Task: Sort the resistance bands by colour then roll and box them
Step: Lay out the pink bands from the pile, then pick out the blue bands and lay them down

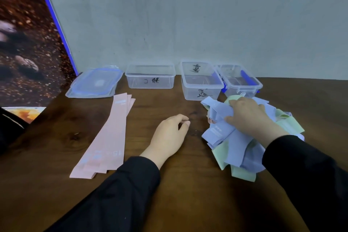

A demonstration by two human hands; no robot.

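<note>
Left of the mixed pile (244, 137), I see the pink bands (109, 135) already sorted flat on the table (169, 194). My left hand (169, 135) hangs relaxed, holding nothing; my right hand (250, 117) grips a blue band (220, 111). Beyond the pile, the boxes (150, 79) sit unfilled; rolling remains.

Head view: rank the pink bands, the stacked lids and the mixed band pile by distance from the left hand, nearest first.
1. Mixed band pile, just right of the left hand.
2. Pink bands, flat to its left, about as near; too close to call.
3. Stacked lids, far left, by the wall.
</note>
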